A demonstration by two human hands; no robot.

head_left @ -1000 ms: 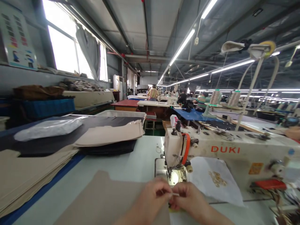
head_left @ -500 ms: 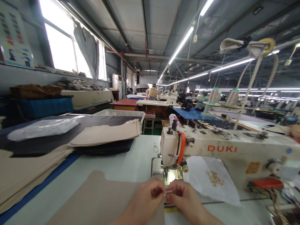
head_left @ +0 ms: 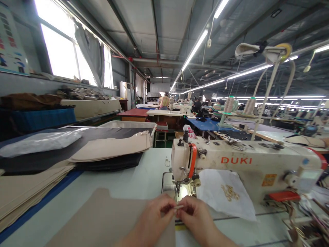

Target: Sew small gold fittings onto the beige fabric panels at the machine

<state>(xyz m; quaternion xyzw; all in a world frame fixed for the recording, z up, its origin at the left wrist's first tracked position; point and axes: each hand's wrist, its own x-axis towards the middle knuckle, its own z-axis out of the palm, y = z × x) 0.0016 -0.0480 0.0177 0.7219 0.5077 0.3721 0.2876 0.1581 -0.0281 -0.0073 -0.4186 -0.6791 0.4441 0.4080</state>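
Left hand (head_left: 153,216) and right hand (head_left: 197,215), fingertips (head_left: 185,201) pinched, share a small pale strip (head_left: 178,207) lying nine-to-three o'clock, the sewing head (head_left: 181,157) at twelve.

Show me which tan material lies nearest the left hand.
The single flat piece on the pale tabletop, partly hidden by the left hand. The others are stacked: the left stack at the picture's edge, the farther stack atop black material.

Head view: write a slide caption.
Bare left hand and bare right hand pinch a thin pale strip before a white sewing machine lettered DUKI in orange.
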